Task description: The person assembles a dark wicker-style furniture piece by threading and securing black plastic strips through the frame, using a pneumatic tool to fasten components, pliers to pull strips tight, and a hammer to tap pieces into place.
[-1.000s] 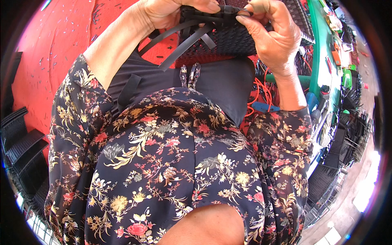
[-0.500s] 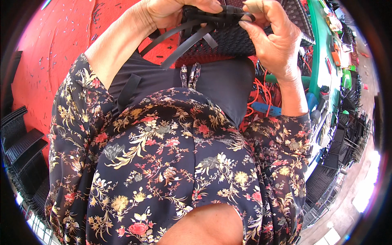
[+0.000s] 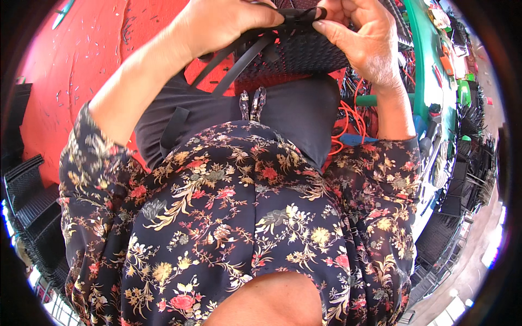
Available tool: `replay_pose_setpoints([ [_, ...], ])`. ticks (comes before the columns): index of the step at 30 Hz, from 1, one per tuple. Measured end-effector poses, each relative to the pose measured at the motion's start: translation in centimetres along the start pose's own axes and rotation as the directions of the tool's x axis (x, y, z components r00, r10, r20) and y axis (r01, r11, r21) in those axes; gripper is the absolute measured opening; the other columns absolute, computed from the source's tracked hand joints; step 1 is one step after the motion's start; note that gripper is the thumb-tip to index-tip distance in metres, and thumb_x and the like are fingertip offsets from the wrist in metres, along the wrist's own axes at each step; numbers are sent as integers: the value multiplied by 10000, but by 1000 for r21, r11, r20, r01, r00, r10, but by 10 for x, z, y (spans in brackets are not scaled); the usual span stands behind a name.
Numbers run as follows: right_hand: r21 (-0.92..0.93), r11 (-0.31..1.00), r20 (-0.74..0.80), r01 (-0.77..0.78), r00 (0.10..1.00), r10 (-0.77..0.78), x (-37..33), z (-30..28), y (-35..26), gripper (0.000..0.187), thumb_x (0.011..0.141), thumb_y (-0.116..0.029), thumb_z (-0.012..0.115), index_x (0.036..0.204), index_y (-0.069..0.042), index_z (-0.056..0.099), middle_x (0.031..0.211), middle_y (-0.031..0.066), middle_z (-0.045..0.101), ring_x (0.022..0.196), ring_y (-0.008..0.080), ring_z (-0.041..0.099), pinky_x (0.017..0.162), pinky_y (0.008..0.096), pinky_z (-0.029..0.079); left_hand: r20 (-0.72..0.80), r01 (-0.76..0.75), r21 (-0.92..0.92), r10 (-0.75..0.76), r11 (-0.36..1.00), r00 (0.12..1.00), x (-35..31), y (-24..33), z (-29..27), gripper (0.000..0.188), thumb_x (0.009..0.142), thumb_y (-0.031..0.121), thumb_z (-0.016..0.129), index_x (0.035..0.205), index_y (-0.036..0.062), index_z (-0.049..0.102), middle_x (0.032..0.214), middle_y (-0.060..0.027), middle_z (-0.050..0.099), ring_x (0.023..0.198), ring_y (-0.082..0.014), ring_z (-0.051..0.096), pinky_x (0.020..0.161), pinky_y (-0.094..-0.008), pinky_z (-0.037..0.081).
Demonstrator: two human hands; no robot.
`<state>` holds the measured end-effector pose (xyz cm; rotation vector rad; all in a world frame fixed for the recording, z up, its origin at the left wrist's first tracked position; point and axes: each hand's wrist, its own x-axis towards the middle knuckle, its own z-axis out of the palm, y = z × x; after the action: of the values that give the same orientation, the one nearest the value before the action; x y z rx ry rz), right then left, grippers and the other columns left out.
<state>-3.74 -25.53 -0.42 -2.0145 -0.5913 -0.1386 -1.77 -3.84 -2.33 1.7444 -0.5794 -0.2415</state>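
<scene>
At the top of the view a black woven piece made of flat plastic strips rests over my lap. My left hand is closed on its upper edge, the thumb pressed on the strips. Two loose black strips hang down from below that hand toward my lap. On the other side, my right hand pinches a black strip that curls at the edge of the weave, between thumb and forefinger. Some fingertips of both hands are cut off by the upper rim or hidden.
Red ground sheet with scattered black scraps spreads at left, by dark woven furniture. On the right stands a green-edged table with tools and an orange item. Orange cord and a green bar lie between.
My left hand has shifted right and tilted over the woven edge, its forearm swinging along. The right hand has moved slightly, still pinching the strip. The loose strips hang a little differently.
</scene>
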Motion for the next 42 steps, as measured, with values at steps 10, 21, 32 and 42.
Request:
replay_pose_setpoints([
  [10,221,973,75,-74,995,59,11,-6,12,348,719,103,615,1027,-45,548,788,-51,505,691,8,463,595,178,371,46,-418,856,762,303,646,-19,-9,21,272,663,-10,672,935,-3,673,1180,-232,529,1039,-392,536,866,-470,438],
  [21,165,983,-119,82,991,-63,9,10,20,300,760,112,662,1004,-42,577,865,-43,539,761,14,501,691,177,462,-32,-263,903,663,340,748,-26,-4,31,250,682,4,634,929,-23,665,1276,-257,460,1149,-438,457,967,-508,381],
  [32,202,979,-110,35,994,-13,10,12,14,292,757,110,660,989,-48,579,851,-51,532,751,7,495,686,172,463,-86,-208,858,530,470,843,-41,-9,39,400,723,53,633,1120,13,619,1351,-259,399,1186,-428,431,983,-504,360],
  [42,209,971,-132,114,987,-88,13,16,23,269,775,95,672,980,-48,572,838,-57,524,734,2,477,667,160,445,-117,-213,852,570,479,813,-37,-7,41,367,697,34,640,1060,-14,618,1303,-252,423,1165,-439,435,975,-514,368],
])
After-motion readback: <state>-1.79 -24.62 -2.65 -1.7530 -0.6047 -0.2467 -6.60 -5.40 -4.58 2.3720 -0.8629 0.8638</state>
